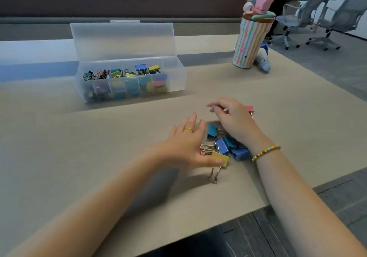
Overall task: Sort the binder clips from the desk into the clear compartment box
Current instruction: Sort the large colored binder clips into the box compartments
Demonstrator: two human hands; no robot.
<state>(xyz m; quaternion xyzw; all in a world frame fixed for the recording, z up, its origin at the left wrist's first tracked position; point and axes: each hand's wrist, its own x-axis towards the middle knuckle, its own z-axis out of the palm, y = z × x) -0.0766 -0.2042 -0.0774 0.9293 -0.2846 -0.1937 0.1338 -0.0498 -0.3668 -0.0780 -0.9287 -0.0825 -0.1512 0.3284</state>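
on the beige tabletop (99, 147), a small heap of binder clips is lying between the person's two hands, near the front right edge. the left hand (186, 147) is reaching in from the left with its fingers (193, 118) stretched out straight and spread, a gold ring (189, 130) showing on one of them; its thumb is resting on the yellow clip (220, 158), whose silver wire handles are pointing toward the camera. it is gripping nothing. just right of that thumb a periwinkle clip (221, 146), a teal clip (229, 142) and a blue clip (240, 153) are crowding together, touching one another, with a bundle of silver handles sticking out toward the left palm. another teal clip (212, 131) is sitting a little farther back, just beside the right hand (232, 119). that hand is hovering over the heap with its fingers loosely curled, the thumb and forefinger close together; whether they are pinching something is too blurred to tell. a beaded bracelet (266, 152) is circling the right wrist. a pink clip (249, 108) is peeking out from behind the right hand.

well apart, toward the back left, the clear compartment box (178, 74) is standing with its lid (122, 40) raised, its compartments holding clips of mixed colours. a striped tumbler (251, 42) with a pink topper is standing at the far right.
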